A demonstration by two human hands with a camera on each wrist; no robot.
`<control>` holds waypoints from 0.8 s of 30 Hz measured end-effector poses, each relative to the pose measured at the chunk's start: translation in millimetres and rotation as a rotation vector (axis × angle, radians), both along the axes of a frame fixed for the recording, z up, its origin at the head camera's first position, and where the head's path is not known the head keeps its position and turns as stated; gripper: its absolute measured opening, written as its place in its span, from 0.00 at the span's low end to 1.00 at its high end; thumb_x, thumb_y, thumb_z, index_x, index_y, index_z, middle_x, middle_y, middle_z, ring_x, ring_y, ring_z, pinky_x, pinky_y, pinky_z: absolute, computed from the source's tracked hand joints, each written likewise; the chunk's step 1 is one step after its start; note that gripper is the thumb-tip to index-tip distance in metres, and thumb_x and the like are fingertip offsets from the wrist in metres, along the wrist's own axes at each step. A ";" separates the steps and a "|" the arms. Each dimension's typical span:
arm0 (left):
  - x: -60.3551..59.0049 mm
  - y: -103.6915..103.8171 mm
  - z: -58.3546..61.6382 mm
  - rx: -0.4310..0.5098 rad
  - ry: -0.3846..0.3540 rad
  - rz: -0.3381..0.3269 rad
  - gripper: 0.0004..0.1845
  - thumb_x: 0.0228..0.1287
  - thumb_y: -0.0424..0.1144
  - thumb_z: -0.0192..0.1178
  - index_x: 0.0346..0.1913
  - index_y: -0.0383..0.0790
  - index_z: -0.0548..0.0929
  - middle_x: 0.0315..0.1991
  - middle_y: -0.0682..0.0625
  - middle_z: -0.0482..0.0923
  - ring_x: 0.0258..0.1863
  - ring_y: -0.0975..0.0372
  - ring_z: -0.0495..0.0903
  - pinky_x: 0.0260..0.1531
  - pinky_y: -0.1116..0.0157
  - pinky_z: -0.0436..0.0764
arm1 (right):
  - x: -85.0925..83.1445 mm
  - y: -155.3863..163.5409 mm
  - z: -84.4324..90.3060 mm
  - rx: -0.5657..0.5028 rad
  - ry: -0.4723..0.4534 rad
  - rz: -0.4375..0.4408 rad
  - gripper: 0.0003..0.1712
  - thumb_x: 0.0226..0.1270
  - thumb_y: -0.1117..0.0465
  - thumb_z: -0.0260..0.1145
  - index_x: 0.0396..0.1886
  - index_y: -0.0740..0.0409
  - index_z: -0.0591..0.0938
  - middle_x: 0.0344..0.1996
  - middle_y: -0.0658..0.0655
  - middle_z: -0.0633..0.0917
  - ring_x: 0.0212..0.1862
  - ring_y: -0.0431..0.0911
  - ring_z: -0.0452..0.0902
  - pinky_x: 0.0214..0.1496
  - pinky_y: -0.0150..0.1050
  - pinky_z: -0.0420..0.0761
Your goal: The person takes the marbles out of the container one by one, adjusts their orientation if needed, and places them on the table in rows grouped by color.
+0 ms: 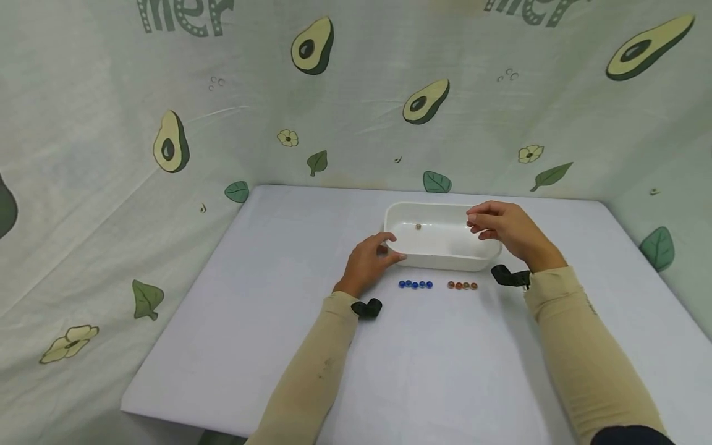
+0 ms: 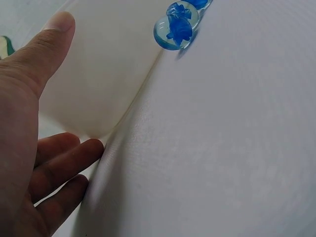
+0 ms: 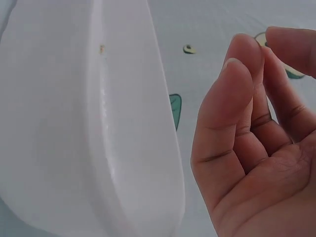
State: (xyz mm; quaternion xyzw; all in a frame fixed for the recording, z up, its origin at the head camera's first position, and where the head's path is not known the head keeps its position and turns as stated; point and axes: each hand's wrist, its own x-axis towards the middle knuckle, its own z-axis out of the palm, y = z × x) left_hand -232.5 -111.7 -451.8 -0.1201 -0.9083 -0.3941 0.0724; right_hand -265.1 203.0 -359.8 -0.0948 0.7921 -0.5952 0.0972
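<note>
A white rectangular tray (image 1: 445, 262) stands on the table. My left hand (image 1: 368, 262) holds its near left corner, thumb along the front wall and fingers around the left end. One small brownish marble (image 1: 418, 227) lies inside the tray. Over the tray's right end hovers my right hand (image 1: 503, 227), fingers loosely bent, with nothing visible between the fingertips (image 3: 236, 81). In front of the tray, a row of several blue marbles (image 1: 415, 285) lies beside a row of several orange-brown marbles (image 1: 466, 285). Clear glass with blue swirls shows in the nearest blue marble (image 2: 173, 32) in the left wrist view.
A white cloth covers the table (image 1: 267, 266). Behind and to the left hangs a pale curtain (image 1: 356, 130) printed with avocados and leaves. Both wrists wear black camera mounts, the left mount (image 1: 367, 308) close to the blue marbles.
</note>
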 end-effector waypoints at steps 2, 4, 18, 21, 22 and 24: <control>-0.3 0.3 0.7 -0.001 0.001 -0.002 0.25 0.59 0.58 0.70 0.56 0.55 0.78 0.48 0.52 0.83 0.47 0.61 0.78 0.48 0.56 0.78 | -6.4 -2.2 1.0 -0.009 -0.011 0.004 0.18 0.73 0.53 0.66 0.52 0.62 0.81 0.44 0.58 0.84 0.46 0.50 0.81 0.47 0.37 0.81; -0.6 0.6 1.4 0.003 0.001 -0.003 0.26 0.59 0.58 0.70 0.57 0.54 0.78 0.48 0.52 0.83 0.48 0.60 0.79 0.48 0.56 0.79 | -13.4 -4.9 1.6 -0.022 -0.023 0.008 0.18 0.74 0.54 0.66 0.52 0.63 0.80 0.45 0.58 0.84 0.46 0.50 0.81 0.47 0.37 0.81; -0.9 0.4 -1.7 0.020 0.008 0.000 0.26 0.59 0.58 0.71 0.57 0.53 0.79 0.49 0.52 0.83 0.49 0.60 0.80 0.48 0.56 0.79 | -47.5 -24.9 -7.5 0.014 -0.119 0.023 0.23 0.74 0.54 0.65 0.58 0.65 0.76 0.46 0.54 0.85 0.54 0.55 0.79 0.51 0.40 0.80; -0.6 0.6 -0.2 0.020 0.005 0.002 0.26 0.59 0.58 0.71 0.57 0.54 0.79 0.50 0.52 0.83 0.49 0.60 0.80 0.48 0.56 0.79 | -53.3 -27.6 -8.9 0.041 -0.117 0.040 0.24 0.75 0.54 0.63 0.60 0.67 0.75 0.53 0.61 0.82 0.58 0.59 0.76 0.54 0.42 0.79; -0.5 0.9 -0.2 0.017 0.004 0.002 0.26 0.59 0.58 0.71 0.57 0.54 0.79 0.50 0.52 0.83 0.49 0.60 0.80 0.48 0.56 0.79 | -55.3 -28.5 -9.5 0.055 -0.117 0.050 0.25 0.76 0.54 0.63 0.61 0.68 0.74 0.55 0.64 0.81 0.59 0.60 0.75 0.55 0.43 0.79; 0.3 2.1 0.0 0.016 -0.005 0.004 0.25 0.59 0.58 0.71 0.56 0.55 0.79 0.50 0.52 0.83 0.49 0.60 0.80 0.48 0.56 0.79 | -58.3 -30.3 -10.6 0.085 -0.121 0.071 0.26 0.77 0.54 0.61 0.63 0.69 0.73 0.59 0.68 0.78 0.60 0.62 0.74 0.58 0.45 0.78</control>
